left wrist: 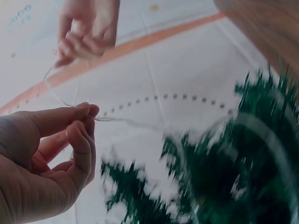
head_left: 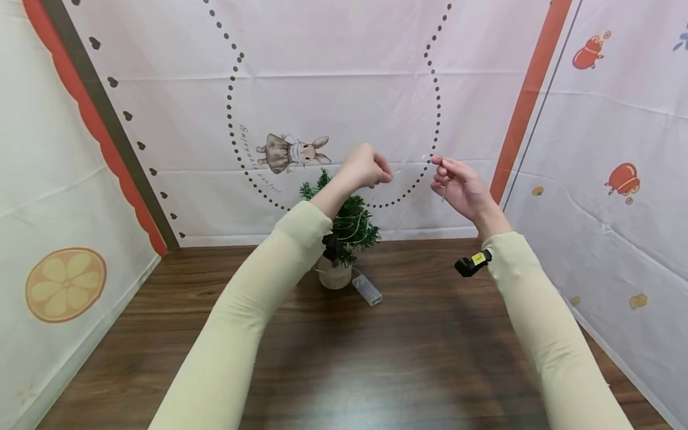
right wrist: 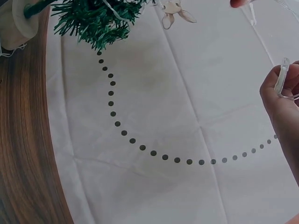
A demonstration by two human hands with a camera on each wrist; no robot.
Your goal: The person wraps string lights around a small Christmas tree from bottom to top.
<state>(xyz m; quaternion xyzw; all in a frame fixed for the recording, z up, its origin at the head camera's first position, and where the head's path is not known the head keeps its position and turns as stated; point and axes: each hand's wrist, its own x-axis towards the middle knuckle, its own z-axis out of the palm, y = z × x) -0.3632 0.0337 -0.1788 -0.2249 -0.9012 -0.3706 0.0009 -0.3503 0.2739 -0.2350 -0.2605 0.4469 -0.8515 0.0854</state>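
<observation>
A small artificial Christmas tree (head_left: 357, 226) stands on the table in a pale round base (head_left: 335, 277). A thin, clear string light (left wrist: 135, 122) is wrapped over its branches. My left hand (head_left: 367, 165), just above and right of the treetop, pinches the wire between thumb and forefinger. Farther right, my right hand (head_left: 463, 186) holds another stretch of it in its fingertips, and the wire runs between both hands. A clear light piece (right wrist: 281, 77) of the string lies against the right fingers in the right wrist view. The tree's left side is partly hidden by my left forearm.
A clear battery box (head_left: 368, 291) lies on the brown wooden table (head_left: 344, 358) beside the base, its wire leading to the tree. Printed cloth (head_left: 333, 107) hangs behind and at both sides. A black wrist camera (head_left: 473, 263) sits on my right sleeve.
</observation>
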